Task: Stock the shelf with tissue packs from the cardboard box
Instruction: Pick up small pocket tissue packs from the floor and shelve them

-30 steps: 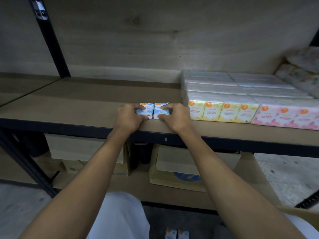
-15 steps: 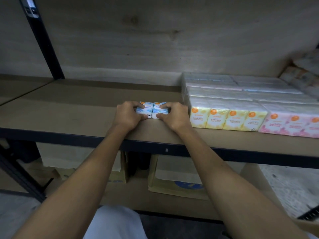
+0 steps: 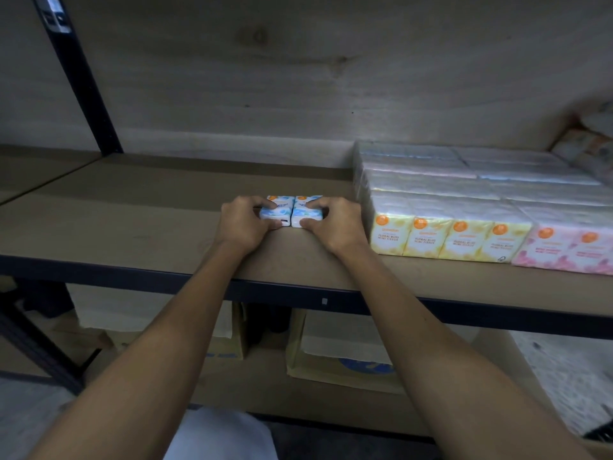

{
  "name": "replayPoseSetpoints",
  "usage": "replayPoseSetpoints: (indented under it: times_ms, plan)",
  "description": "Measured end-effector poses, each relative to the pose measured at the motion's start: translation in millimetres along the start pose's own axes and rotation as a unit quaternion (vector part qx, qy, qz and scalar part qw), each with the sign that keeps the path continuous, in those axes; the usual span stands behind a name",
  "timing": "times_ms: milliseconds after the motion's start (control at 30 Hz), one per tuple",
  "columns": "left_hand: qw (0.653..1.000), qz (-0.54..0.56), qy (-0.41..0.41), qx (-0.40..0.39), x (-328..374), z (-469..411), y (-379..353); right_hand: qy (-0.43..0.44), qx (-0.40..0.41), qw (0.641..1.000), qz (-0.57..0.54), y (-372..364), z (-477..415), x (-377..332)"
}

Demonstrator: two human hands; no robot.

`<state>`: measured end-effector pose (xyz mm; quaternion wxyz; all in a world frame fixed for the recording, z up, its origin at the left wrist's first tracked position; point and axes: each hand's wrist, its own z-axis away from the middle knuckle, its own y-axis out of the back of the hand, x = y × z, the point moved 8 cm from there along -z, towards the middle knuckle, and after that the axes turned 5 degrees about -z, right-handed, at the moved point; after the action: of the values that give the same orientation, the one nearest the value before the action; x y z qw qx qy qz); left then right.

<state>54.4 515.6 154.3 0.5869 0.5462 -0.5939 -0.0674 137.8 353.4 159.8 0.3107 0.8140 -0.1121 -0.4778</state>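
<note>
Your left hand [image 3: 243, 224] and right hand [image 3: 335, 225] both rest on the brown shelf board [image 3: 132, 220], each wrapped around one small blue-and-white tissue pack. The left blue pack [image 3: 278, 212] sits under your left fingers with your thumb pressed to its front lower corner; the right blue pack [image 3: 304, 210] is clasped the same way by your right hand, fingers over the top and thumb at the front. The two packs stand side by side and touch along their inner faces, near the front edge of the shelf.

Just to the right of your right hand, a row of yellow tissue packs [image 3: 447, 239] labelled "Floral Bliss Mini Tissue" stands on the same board, and pink tissue packs [image 3: 569, 249] continue that row toward the right edge. More wrapped packs fill the board behind them up to the wooden back panel [image 3: 298, 78].

On the lower shelf, below the dark metal front rail [image 3: 132, 277], stand cardboard boxes [image 3: 335, 356].
</note>
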Motion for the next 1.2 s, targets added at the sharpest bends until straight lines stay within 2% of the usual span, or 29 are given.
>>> replayPoseSetpoints:
  times_ms: [700, 1200]
  plan:
    - [1.000, -0.017, -0.006, 0.005, 2.0, 0.0, -0.5, 0.017, 0.008, 1.000, 0.007, -7.2, -6.3, 6.1]
    - [1.000, 0.016, -0.004, 0.011, 7.8, 13.1, 7.1, 0.008, 0.014, 1.000, -0.018, 1.5, 6.2, -0.5]
